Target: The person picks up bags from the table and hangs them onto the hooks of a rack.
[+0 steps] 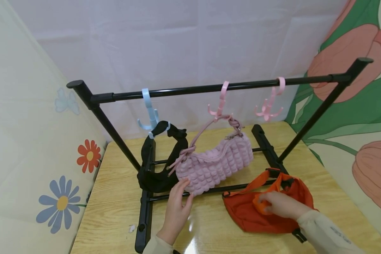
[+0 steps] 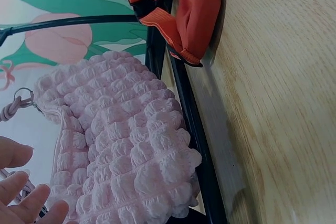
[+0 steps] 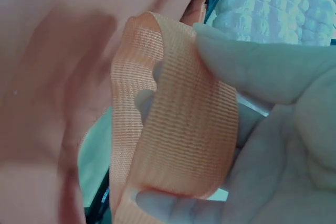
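Note:
A pink quilted handbag (image 1: 216, 162) hangs by its knotted strap from a pink hook (image 1: 221, 102) on the rack. My left hand (image 1: 177, 206) is at its lower left corner, fingers extended and loosely spread beside the puffy fabric. In the left wrist view those fingertips (image 2: 37, 198) lie next to the handbag (image 2: 126, 140). My right hand (image 1: 280, 204) grips the orange webbing strap of a red-orange waist bag (image 1: 251, 215) at the right. Up close in the right wrist view, the folded strap (image 3: 184, 114) runs between the thumb and fingers.
The black rack's bar (image 1: 184, 90) spans the table (image 1: 114, 197), its feet standing left and right. A black bag (image 1: 158, 180) hangs from a blue hook (image 1: 150, 113) at the left. Another pink hook (image 1: 267, 106) hangs bare at the right. Printed cloths surround the table.

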